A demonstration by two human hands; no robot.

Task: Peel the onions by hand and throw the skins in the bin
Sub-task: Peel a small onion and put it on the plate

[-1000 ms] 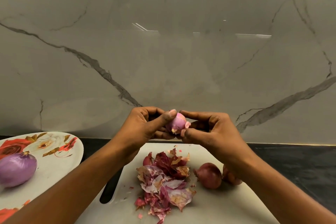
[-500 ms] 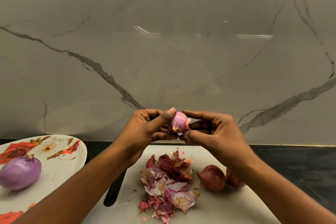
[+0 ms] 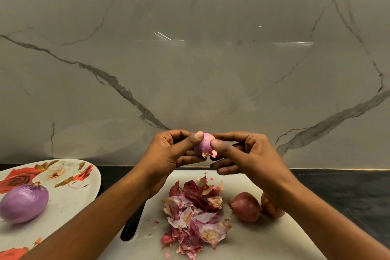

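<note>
Since 0.5 s ago the right thumb has slid up from beneath the small onion (image 3: 203, 145) onto its right side, and the onion has turned a little, so its root end now points down with a torn pink flap of skin hanging there. Both hands stay raised above the far edge of the cutting board (image 3: 263, 238). The left hand (image 3: 168, 154) grips the onion with its thumb across the top and its fingers curled underneath and behind. The right hand (image 3: 249, 154) pinches the onion from the other side, thumb on the skin, index finger arched over, its other fingers bent below.

On the board, a heap of purple and papery skins (image 3: 194, 213) lies near the middle, toward the left edge, beside the handle slot. 2 unpeeled onions sit to the right of the heap: a red onion (image 3: 245, 207) and a second onion (image 3: 270, 207) half hidden behind the right forearm. On the dark counter (image 3: 348, 188) to the left of the board, a floral plate (image 3: 69, 196) carries 1 peeled purple onion (image 3: 24, 205) on its near left part. A marble wall (image 3: 190, 69) rises behind.
</note>
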